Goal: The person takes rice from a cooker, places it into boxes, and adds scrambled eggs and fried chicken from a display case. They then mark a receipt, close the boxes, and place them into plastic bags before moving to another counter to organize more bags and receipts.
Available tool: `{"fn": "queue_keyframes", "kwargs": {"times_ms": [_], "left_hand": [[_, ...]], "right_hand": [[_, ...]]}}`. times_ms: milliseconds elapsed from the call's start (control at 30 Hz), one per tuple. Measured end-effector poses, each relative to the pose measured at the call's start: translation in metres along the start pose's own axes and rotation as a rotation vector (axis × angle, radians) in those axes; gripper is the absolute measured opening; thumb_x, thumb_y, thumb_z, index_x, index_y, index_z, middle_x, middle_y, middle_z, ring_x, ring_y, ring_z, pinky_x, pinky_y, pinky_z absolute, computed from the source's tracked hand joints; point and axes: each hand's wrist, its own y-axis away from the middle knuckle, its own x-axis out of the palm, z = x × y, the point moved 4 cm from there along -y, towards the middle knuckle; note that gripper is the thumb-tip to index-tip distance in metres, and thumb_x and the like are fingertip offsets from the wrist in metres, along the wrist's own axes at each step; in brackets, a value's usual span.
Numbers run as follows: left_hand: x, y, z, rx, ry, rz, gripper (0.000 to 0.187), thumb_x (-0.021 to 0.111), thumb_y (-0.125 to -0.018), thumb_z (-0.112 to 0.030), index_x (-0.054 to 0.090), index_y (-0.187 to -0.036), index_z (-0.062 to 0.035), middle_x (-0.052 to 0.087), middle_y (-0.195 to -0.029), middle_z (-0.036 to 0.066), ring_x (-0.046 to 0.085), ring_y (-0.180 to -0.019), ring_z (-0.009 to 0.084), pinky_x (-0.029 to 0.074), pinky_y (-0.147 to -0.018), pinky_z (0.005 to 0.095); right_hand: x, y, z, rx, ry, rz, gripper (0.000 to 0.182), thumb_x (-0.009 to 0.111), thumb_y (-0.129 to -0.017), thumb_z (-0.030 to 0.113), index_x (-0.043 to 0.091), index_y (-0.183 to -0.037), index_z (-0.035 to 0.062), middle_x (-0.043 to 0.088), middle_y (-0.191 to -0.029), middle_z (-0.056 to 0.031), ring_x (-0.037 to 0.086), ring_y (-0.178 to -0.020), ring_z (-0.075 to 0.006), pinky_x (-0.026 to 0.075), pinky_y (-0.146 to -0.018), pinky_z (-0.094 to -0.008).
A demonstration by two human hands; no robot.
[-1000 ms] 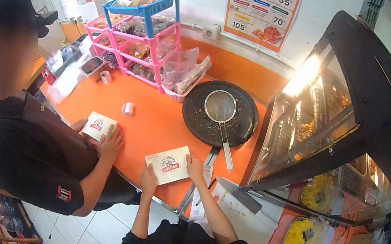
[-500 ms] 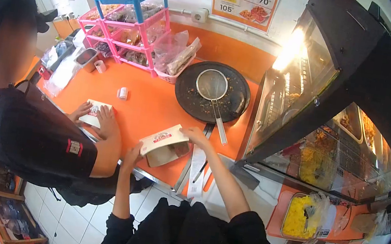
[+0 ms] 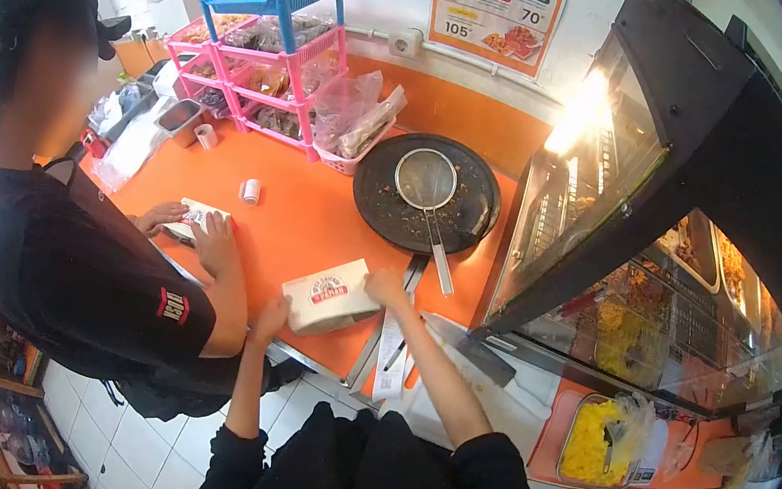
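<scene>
A white paper food box (image 3: 330, 298) with red and black print sits at the front of the orange counter, its lid now lying over the top. My left hand (image 3: 271, 318) grips its left end. At the opposite end, my right hand (image 3: 387, 290) has its fingers closed on the right edge. Below my right hand lie a printed paper slip (image 3: 392, 351) and a dark pen (image 3: 394, 357). What is inside the box is hidden.
A co-worker (image 3: 78, 238) at left rests both hands on another box (image 3: 198, 217). A round black pan (image 3: 380, 182) holds a strainer (image 3: 426, 179). Beside it are a cleaver (image 3: 471, 351), a heated display case (image 3: 695, 169), tiered baskets (image 3: 280, 76) and a tray of yellow food (image 3: 596, 439).
The box's lid has come down over its open front, so its printed top now faces up. Both my hands have stayed on the ends. The co-worker's hands remain on the other box.
</scene>
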Motion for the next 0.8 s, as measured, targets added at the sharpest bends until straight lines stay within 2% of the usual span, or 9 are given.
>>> {"fn": "queue_keyframes", "kwargs": {"times_ms": [67, 200, 300, 400, 467, 500, 533, 633, 800], "left_hand": [[0.014, 0.008, 0.000, 0.157, -0.165, -0.093, 0.042, 0.040, -0.092, -0.030, 0.059, -0.088, 0.0072, 0.060, -0.073, 0.019, 0.058, -0.070, 0.0283, 0.043, -0.066, 0.0420], [0.023, 0.010, 0.017, 0.036, -0.178, -0.137, 0.045, 0.038, -0.093, -0.032, 0.058, -0.092, 0.0077, 0.054, -0.097, 0.030, 0.049, -0.097, 0.0428, 0.036, -0.086, 0.0474], [0.020, 0.022, 0.009, 0.058, -0.307, -0.103, 0.044, 0.045, -0.090, -0.032, 0.054, -0.103, 0.0087, 0.053, -0.100, 0.028, 0.048, -0.100, 0.0399, 0.035, -0.089, 0.0482], [0.018, 0.054, -0.034, 0.331, -0.395, -0.469, 0.064, 0.061, -0.079, -0.040, 0.045, -0.117, 0.0087, 0.051, -0.110, 0.025, 0.044, -0.107, 0.0404, 0.031, -0.095, 0.0497], [0.019, 0.071, -0.093, 0.694, -0.863, -0.244, 0.085, 0.068, -0.066, -0.048, 0.039, -0.125, 0.0050, 0.048, -0.116, 0.023, 0.041, -0.111, 0.0420, 0.028, -0.099, 0.0506], [0.026, 0.069, -0.111, 0.895, -1.086, -0.119, 0.096, 0.071, -0.059, -0.051, 0.035, -0.130, 0.0031, 0.047, -0.118, 0.022, 0.040, -0.113, 0.0428, 0.026, -0.101, 0.0511], [0.028, 0.055, -0.098, 0.919, -1.039, -0.050, 0.101, 0.071, -0.053, -0.056, 0.036, -0.132, -0.0036, 0.045, -0.121, 0.022, 0.039, -0.114, 0.0443, 0.027, -0.101, 0.0509], [0.030, 0.052, -0.113, 0.611, -0.902, 0.218, 0.098, 0.072, -0.048, -0.061, 0.037, -0.134, -0.0328, 0.036, -0.127, 0.032, 0.037, -0.116, 0.0469, 0.035, -0.094, 0.0512], [0.039, 0.047, -0.100, 0.597, -1.102, 0.222, 0.086, 0.063, -0.067, -0.057, 0.026, -0.139, -0.0302, 0.022, -0.130, 0.040, 0.031, -0.116, 0.0549, 0.031, -0.090, 0.0616]], "right_hand": [[0.021, 0.018, -0.003, -0.005, -0.037, -0.114, 0.026, 0.049, -0.084, 0.021, 0.063, -0.092, 0.0008, 0.061, -0.086, -0.0262, 0.060, -0.082, -0.0407, 0.048, -0.072, -0.0475], [0.017, 0.041, 0.008, 0.062, -0.116, -0.369, 0.028, 0.047, -0.087, 0.022, 0.062, -0.091, -0.0007, 0.060, -0.085, -0.0248, 0.059, -0.082, -0.0387, 0.046, -0.072, -0.0478], [0.017, 0.030, 0.000, -0.004, -0.210, -0.400, 0.026, 0.049, -0.087, 0.022, 0.062, -0.089, 0.0000, 0.059, -0.085, -0.0240, 0.058, -0.082, -0.0376, 0.046, -0.072, -0.0462], [0.021, 0.043, -0.014, 0.006, -0.317, -0.493, 0.028, 0.057, -0.083, 0.027, 0.062, -0.086, -0.0006, 0.059, -0.081, -0.0205, 0.059, -0.078, -0.0335, 0.045, -0.068, -0.0425], [0.007, 0.080, -0.002, 0.164, -0.345, -0.682, 0.031, 0.064, -0.079, 0.030, 0.063, -0.082, -0.0010, 0.061, -0.072, -0.0175, 0.060, -0.070, -0.0297, 0.045, -0.063, -0.0409], [0.030, 0.076, -0.019, 0.208, -0.309, -0.622, 0.038, 0.071, -0.073, 0.035, 0.063, -0.081, -0.0014, 0.061, -0.069, -0.0119, 0.060, -0.067, -0.0213, 0.044, -0.056, -0.0355], [0.039, 0.081, -0.017, 0.329, -0.624, -0.203, 0.028, 0.070, -0.075, 0.026, 0.064, -0.083, 0.0001, 0.063, -0.072, -0.0097, 0.062, -0.070, -0.0189, 0.048, -0.056, -0.0316], [0.081, 0.089, -0.004, 0.271, -1.461, -0.022, 0.019, 0.060, -0.084, 0.014, 0.058, -0.097, 0.0002, 0.062, -0.088, -0.0094, 0.062, -0.079, -0.0187, 0.054, -0.071, -0.0330], [0.088, 0.085, 0.019, 0.310, -1.594, -0.024, 0.016, 0.056, -0.087, 0.015, 0.058, -0.096, 0.0028, 0.060, -0.089, -0.0058, 0.060, -0.083, -0.0165, 0.053, -0.073, -0.0317]]}}
